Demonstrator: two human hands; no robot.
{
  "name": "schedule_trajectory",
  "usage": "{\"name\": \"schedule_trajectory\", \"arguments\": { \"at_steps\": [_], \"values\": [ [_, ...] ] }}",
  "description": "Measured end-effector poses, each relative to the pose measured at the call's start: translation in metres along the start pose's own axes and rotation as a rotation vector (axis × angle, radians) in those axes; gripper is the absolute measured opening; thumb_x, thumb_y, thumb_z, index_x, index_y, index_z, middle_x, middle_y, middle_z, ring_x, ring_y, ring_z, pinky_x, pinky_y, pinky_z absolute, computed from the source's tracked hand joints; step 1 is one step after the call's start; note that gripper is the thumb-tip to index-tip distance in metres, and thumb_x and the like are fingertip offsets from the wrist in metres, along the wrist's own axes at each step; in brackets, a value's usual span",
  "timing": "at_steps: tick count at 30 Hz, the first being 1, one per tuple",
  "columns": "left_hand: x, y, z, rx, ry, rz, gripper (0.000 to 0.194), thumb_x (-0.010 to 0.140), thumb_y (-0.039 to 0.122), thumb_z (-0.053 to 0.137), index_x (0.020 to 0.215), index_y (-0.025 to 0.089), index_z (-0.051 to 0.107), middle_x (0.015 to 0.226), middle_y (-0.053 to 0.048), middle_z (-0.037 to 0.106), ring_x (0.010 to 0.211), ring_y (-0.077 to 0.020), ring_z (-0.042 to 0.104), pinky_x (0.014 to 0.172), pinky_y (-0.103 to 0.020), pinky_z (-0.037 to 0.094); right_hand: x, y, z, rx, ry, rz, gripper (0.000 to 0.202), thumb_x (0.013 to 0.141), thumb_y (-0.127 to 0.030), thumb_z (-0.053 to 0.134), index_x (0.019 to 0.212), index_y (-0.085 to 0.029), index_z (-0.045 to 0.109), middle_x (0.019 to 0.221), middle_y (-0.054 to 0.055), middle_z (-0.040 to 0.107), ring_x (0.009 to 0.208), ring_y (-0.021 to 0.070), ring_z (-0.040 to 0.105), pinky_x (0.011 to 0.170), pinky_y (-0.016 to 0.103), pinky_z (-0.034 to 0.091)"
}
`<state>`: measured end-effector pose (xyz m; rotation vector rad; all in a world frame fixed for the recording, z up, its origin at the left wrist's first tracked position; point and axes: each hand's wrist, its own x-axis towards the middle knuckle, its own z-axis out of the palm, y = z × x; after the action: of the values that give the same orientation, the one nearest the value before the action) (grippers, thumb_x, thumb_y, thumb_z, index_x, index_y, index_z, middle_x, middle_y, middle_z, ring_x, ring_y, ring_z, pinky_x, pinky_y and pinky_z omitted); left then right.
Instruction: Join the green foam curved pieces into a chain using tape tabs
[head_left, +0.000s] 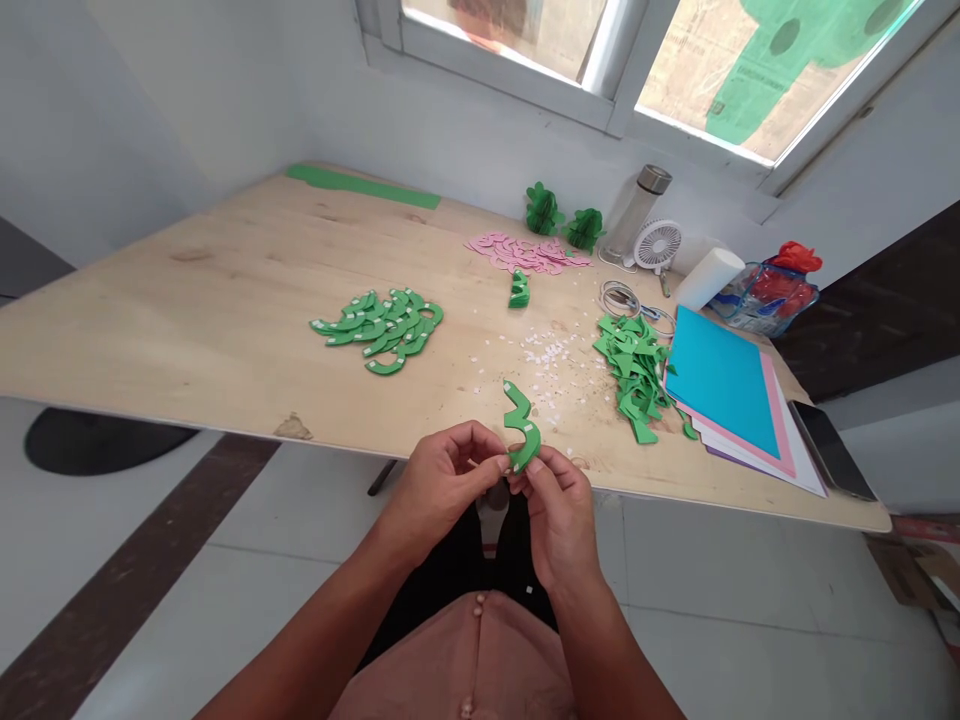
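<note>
Between my two hands, over the table's front edge, is a wavy green paper cutout with small white squares on it. My left hand pinches its lower end from the left. From the right, the thumb and fingers of my right hand grip the same end. A pile of similar green cutouts with white squares lies to the left on the table. Farther back stands a small stack of green cutouts. Tiny white paper bits are scattered beyond my hands.
Green scraps lie right, beside coloured sheets and a dark phone. At the back are pink cutouts, green paper shapes, a bottle, a small fan, a white roll and a green strip.
</note>
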<state>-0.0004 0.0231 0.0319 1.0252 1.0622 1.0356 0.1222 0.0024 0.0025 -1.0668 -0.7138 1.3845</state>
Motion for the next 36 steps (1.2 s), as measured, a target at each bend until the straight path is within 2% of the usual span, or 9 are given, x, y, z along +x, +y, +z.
{"name": "schedule_trajectory", "arguments": {
  "at_steps": [5, 9, 15, 24, 27, 30, 33, 36],
  "values": [
    [0.000, 0.000, 0.001, 0.010, -0.002, 0.011, 0.010, 0.070, 0.020, 0.065, 0.063, 0.017, 0.059, 0.060, 0.002, 0.062, 0.057, -0.0107, 0.055, 0.055, -0.021, 0.041, 0.002, 0.002, 0.001, -0.037, 0.038, 0.023, 0.011, 0.072, -0.027, 0.067, 0.077, -0.018, 0.070, 0.064, -0.001, 0.059, 0.060, 0.0105, 0.045, 0.058, 0.023, 0.036],
    [0.001, -0.003, -0.001, -0.037, -0.034, 0.005, 0.007, 0.071, 0.023, 0.067, 0.069, 0.017, 0.064, 0.064, 0.000, 0.064, 0.059, -0.0112, 0.056, 0.056, -0.022, 0.043, 0.004, 0.003, 0.001, -0.034, 0.058, 0.003, 0.011, 0.073, -0.029, 0.067, 0.076, -0.018, 0.070, 0.062, -0.002, 0.058, 0.058, 0.0097, 0.044, 0.058, 0.023, 0.036],
    [0.003, -0.011, -0.003, -0.163, -0.055, -0.051, 0.010, 0.070, 0.023, 0.070, 0.074, 0.016, 0.064, 0.066, 0.001, 0.064, 0.058, -0.0097, 0.055, 0.058, -0.021, 0.043, 0.004, 0.003, 0.003, -0.006, 0.044, -0.006, 0.014, 0.074, -0.030, 0.068, 0.072, -0.017, 0.068, 0.062, -0.002, 0.058, 0.060, 0.0096, 0.045, 0.059, 0.023, 0.036],
    [0.006, -0.025, -0.006, -0.271, -0.106, -0.044, 0.013, 0.072, 0.024, 0.070, 0.077, 0.017, 0.061, 0.066, 0.000, 0.063, 0.062, -0.0123, 0.056, 0.059, -0.023, 0.043, 0.003, 0.001, 0.009, 0.157, -0.010, 0.066, 0.010, 0.076, -0.026, 0.068, 0.073, -0.016, 0.069, 0.063, -0.001, 0.059, 0.057, 0.0088, 0.046, 0.055, 0.022, 0.035],
    [0.003, -0.026, -0.006, -0.267, -0.031, -0.042, 0.013, 0.074, 0.029, 0.067, 0.072, 0.017, 0.061, 0.063, 0.000, 0.061, 0.059, -0.0117, 0.053, 0.058, -0.023, 0.042, 0.004, 0.002, 0.009, 0.120, 0.021, 0.051, 0.011, 0.075, -0.027, 0.068, 0.073, -0.016, 0.069, 0.063, -0.001, 0.059, 0.058, 0.0087, 0.046, 0.058, 0.022, 0.037],
    [-0.004, -0.025, -0.004, -0.202, 0.078, -0.066, 0.023, 0.078, 0.032, 0.063, 0.061, 0.016, 0.059, 0.059, 0.000, 0.058, 0.057, -0.0111, 0.049, 0.057, -0.023, 0.040, 0.005, 0.004, 0.007, 0.041, 0.075, 0.008, 0.012, 0.074, -0.028, 0.069, 0.075, -0.017, 0.070, 0.065, -0.002, 0.060, 0.060, 0.0084, 0.046, 0.060, 0.021, 0.039],
    [-0.012, -0.024, 0.001, -0.165, 0.050, -0.137, 0.023, 0.077, 0.032, 0.064, 0.061, 0.015, 0.062, 0.060, -0.001, 0.058, 0.057, -0.0106, 0.048, 0.055, -0.022, 0.039, 0.005, 0.006, 0.005, -0.021, 0.103, -0.046, 0.014, 0.075, -0.031, 0.069, 0.075, -0.017, 0.070, 0.065, -0.002, 0.061, 0.061, 0.0092, 0.049, 0.059, 0.021, 0.041],
    [-0.017, -0.024, 0.007, -0.236, 0.010, -0.207, 0.019, 0.076, 0.032, 0.065, 0.069, 0.015, 0.067, 0.064, -0.002, 0.059, 0.058, -0.0106, 0.048, 0.055, -0.022, 0.040, 0.004, 0.007, 0.004, -0.063, 0.092, -0.070, 0.018, 0.076, -0.035, 0.066, 0.078, -0.017, 0.068, 0.061, -0.003, 0.057, 0.052, 0.0092, 0.047, 0.049, 0.021, 0.041]
  ]
}}
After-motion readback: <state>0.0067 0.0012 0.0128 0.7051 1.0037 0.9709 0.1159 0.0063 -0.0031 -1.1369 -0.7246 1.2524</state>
